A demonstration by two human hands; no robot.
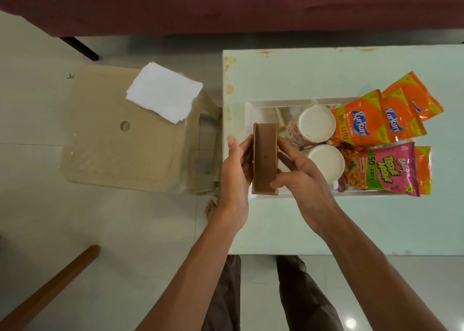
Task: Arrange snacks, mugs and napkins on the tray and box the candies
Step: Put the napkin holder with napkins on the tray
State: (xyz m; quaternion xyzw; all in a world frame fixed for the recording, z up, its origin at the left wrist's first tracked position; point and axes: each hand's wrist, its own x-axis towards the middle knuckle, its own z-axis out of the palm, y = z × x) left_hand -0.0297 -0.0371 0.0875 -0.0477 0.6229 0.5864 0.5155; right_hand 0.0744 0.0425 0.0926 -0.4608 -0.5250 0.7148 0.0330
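brown holder [265, 160] gripped between left hand [234, 177] and right hand [303, 177] over tray [251, 109] left rim, near worktop [288, 74] edge, napkins [164, 92] apart on stool [120, 150], mugs [317, 123] and snack packets [361, 124] crowding tray, far worktop bare, tray floor mostly hidden

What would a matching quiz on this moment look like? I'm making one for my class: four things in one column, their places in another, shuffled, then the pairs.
Things:
1. brown wooden holder
2. stack of white napkins
3. pink snack packet
4. two white mugs

Places:
A. on the beige plastic chair
B. upside down in the tray
C. between the left hand and the right hand
D. at the tray's near right, in front of the orange packets

Pairs: 1-C, 2-A, 3-D, 4-B
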